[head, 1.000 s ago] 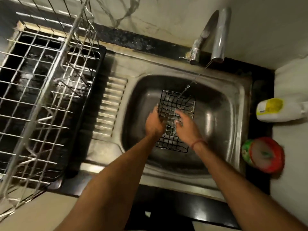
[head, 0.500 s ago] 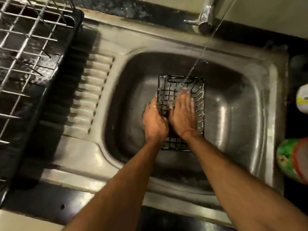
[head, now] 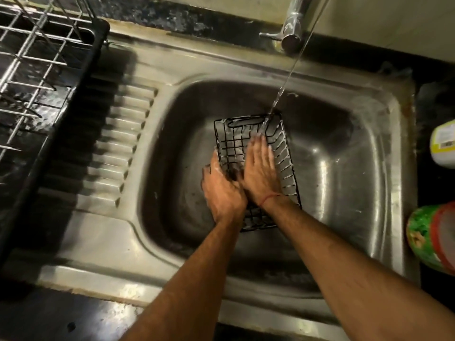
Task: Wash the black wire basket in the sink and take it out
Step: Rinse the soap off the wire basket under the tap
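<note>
Basket rinse in progress, not yet lifted.
Left hand (head: 222, 190) grips the basket (head: 283, 153) side; right hand (head: 261, 171) lies flat inside under the water stream (head: 290, 75). Next move, in my judgement: grip firmly and lift clear of the sink (head: 384, 148).

One basket (head: 283, 153), two hands (head: 222, 193) (head: 261, 172), two containers (head: 443, 143) (head: 430, 236), one rack (head: 37, 70).

Under our hands we see a black grid basket (head: 283, 153) in a grey steel sink (head: 357, 168). A red thread (head: 269, 198) circles our right wrist. Right of it stand a green, red-lidded tub (head: 428, 244) and a white-and-yellow bottle (head: 443, 143).
</note>
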